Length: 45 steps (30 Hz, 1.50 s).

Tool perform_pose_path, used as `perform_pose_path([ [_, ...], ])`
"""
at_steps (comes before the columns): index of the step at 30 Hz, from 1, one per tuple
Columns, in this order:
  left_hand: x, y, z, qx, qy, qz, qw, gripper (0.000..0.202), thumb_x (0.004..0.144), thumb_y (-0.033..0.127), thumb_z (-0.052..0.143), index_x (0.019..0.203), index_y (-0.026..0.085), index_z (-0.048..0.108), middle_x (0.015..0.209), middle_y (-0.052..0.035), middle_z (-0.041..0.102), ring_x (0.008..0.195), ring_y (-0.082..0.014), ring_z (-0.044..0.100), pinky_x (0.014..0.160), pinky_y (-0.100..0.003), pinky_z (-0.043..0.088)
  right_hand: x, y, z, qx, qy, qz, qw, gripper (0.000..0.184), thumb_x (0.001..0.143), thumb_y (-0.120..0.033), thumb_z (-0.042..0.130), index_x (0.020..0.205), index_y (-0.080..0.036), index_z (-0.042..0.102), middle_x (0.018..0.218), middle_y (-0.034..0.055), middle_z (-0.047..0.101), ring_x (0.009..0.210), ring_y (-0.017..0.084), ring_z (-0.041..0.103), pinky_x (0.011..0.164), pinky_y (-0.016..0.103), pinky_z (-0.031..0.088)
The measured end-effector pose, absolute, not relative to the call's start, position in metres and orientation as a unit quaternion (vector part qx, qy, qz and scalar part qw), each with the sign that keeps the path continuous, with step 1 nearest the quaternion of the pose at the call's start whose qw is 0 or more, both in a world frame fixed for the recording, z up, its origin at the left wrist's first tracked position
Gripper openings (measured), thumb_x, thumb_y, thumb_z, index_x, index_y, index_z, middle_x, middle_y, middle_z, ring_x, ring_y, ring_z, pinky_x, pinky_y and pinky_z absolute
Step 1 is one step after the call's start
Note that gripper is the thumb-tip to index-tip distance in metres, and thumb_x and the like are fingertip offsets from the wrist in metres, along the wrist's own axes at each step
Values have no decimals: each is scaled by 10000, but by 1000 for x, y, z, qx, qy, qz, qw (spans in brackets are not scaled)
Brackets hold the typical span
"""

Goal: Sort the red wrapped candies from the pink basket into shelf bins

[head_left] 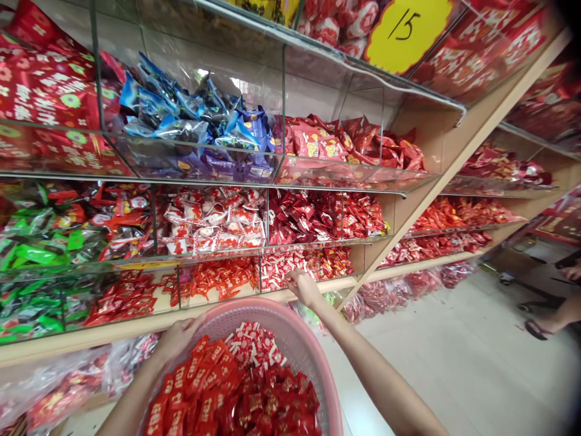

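A pink plastic basket [327,369] sits low in front of me, against the shelf's wooden edge. My left hand [178,339] grips its left rim. Inside are long red-wrapped candies [200,381], dark red candies [272,402] and a heap of small red-and-white candies [256,345]. Beyond the basket, my right hand [305,289] is at the front of a bottom-shelf bin of red-and-white candies [276,266]. Its fingers are curled together; whether a candy is between them is too small to make out.
Shelves with clear dividers carry blue packets [181,109], red packets [318,139] and green-wrapped candies [31,248]. A yellow tag [408,33] hangs above. Bagged goods [381,300] lie under the shelf. A person's sandalled foot [540,327] shows on the tiled floor [445,351] at right.
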<state>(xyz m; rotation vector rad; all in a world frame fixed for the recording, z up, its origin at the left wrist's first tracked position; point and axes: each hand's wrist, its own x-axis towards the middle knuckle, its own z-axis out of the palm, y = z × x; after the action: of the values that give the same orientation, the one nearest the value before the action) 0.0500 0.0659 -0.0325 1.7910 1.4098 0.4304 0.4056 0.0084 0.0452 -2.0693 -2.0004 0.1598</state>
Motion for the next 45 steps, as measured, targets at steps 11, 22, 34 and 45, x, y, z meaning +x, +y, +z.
perform_pose_path([
  [11, 52, 64, -28, 699, 563, 171, 405, 502, 725, 594, 443, 851, 189, 711, 844, -18, 720, 929, -284, 607, 853, -319, 425, 428, 65, 34, -744, -664, 73, -12, 201, 747, -235, 625, 940, -187, 657, 1051, 110, 605, 954, 188, 568, 748, 249, 411],
  [22, 52, 65, -29, 693, 556, 162, 429, 576, 749, 620, 417, 995, 171, 682, 1014, -29, 696, 1027, -260, 586, 951, -313, 368, 425, 46, 51, -737, -671, 66, 45, 277, 770, -356, 611, 963, -157, 613, 1034, 123, 586, 906, 181, 564, 724, 241, 382],
  [34, 52, 66, -32, 689, 565, 167, 423, 603, 737, 625, 433, 1066, 173, 659, 1088, -46, 663, 1061, -254, 574, 962, -317, 367, 358, -58, 20, -628, -769, 119, 2, 171, 785, -272, 553, 900, -161, 613, 916, 90, 654, 831, 197, 594, 689, 271, 396],
  [45, 55, 59, -20, 692, 568, 182, 407, 562, 699, 656, 422, 768, 174, 702, 798, -19, 719, 866, -266, 620, 803, -303, 437, 369, -6, 47, -651, -752, 79, 64, 169, 859, -258, 463, 957, -190, 582, 952, 76, 643, 864, 169, 596, 719, 248, 396],
])
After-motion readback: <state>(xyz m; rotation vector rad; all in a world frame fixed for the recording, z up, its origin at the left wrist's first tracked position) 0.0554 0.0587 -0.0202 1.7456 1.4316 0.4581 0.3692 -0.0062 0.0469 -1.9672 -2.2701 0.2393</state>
